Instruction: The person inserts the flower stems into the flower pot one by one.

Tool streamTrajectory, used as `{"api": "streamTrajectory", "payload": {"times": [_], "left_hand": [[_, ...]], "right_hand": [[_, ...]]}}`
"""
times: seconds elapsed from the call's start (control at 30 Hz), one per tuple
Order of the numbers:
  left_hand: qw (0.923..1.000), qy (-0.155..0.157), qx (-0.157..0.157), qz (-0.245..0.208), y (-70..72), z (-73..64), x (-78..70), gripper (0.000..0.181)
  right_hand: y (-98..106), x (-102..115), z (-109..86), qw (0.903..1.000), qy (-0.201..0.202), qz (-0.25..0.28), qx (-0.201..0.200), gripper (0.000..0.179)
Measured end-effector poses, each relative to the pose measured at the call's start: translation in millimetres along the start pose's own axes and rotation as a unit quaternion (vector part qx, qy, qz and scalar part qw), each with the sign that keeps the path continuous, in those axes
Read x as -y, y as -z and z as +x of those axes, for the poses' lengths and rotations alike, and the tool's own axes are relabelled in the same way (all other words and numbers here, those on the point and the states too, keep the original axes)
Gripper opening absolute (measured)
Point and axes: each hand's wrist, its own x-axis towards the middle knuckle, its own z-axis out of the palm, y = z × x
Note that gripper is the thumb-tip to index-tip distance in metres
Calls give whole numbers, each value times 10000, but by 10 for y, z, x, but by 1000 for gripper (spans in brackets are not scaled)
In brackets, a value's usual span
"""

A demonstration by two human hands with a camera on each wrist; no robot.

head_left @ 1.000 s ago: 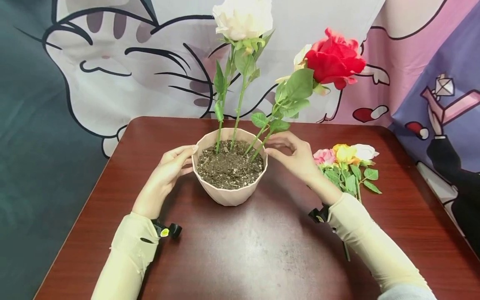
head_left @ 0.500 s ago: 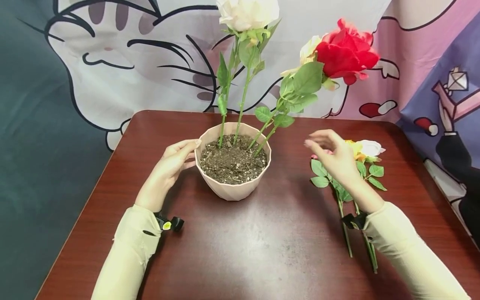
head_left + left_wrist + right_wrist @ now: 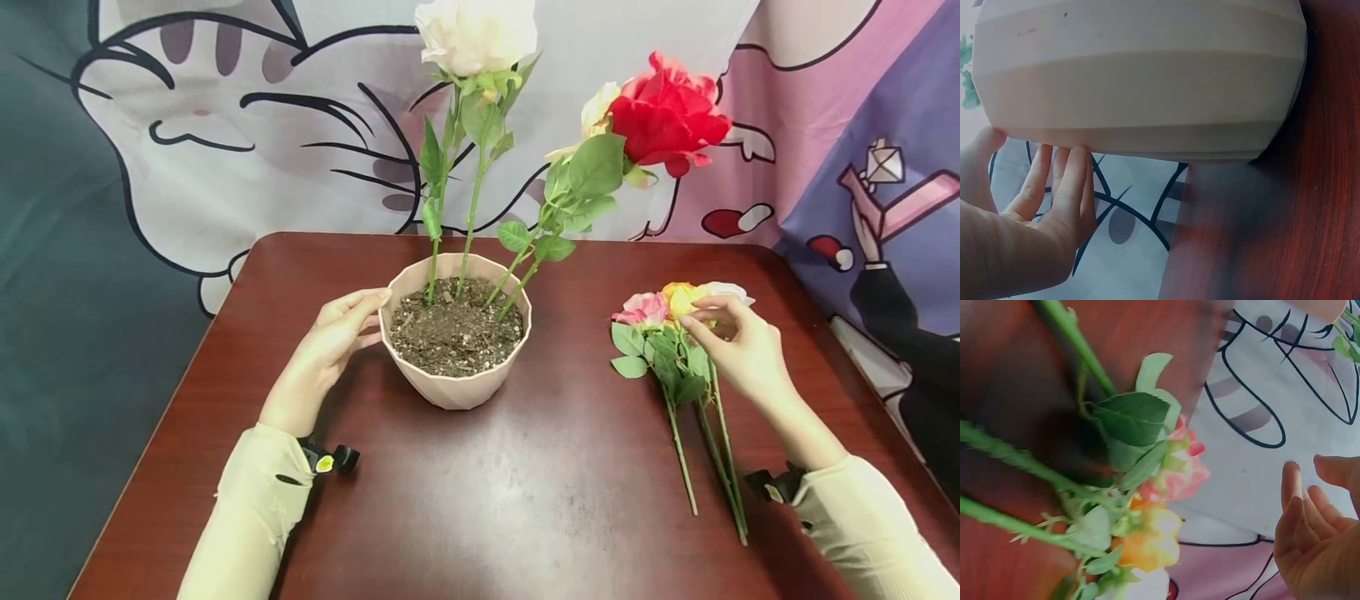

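Head view: the left hand (image 3: 328,340) is touching the pot (image 3: 459,390), fingers extended; the right hand (image 3: 742,354) is hovering near the lying flowers (image 3: 670,357), thumb and fingers slightly parted.

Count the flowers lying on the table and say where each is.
3, side by side right of the pot: the pink flower at left, the yellow flower in the middle, the white flower at right, partly behind the right hand.

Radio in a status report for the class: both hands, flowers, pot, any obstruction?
Left hand touching pot. Right hand above three loose flowers, gripping none. Four stems planted in soil. No obstruction visible between right hand and loose flowers.
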Motion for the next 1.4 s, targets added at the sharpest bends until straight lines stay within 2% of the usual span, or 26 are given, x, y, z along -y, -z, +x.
{"api": "streamTrajectory", "payload": {"times": [0.13,0.27,0.43,0.6,0.7,0.9,1.13,1.4], "left_hand": [[10000,36,52,30,8,-2,39,8],[10000,4,85,38,15,-4,32,8],[9999,-71,76,-5,14,-12,17,10],[9999,-28,52,-102,17,-32,23,8],[9998,-33,75,-153,12,-42,36,6],[9995,-152,129,-229,-3,-25,32,6],[9995,-139,130,-258,7,-29,39,6],[9994,-171,134,-266,6,-22,43,7]], "right_hand": [[46,-97,-136,9996,-140,-201,169,31],[113,-180,-248,9956,-146,-719,591,32],[124,-292,-397,9857,-194,-1079,1277,29],[-6,-323,-568,9718,-388,-1163,2014,31],[-82,-316,-655,9653,-411,-1218,2272,32],[-144,-334,-721,9602,-550,-1312,2403,31],[-194,-360,-764,9537,-691,-1263,2640,27],[-227,-315,-727,9480,-1350,-856,2752,17]]}}
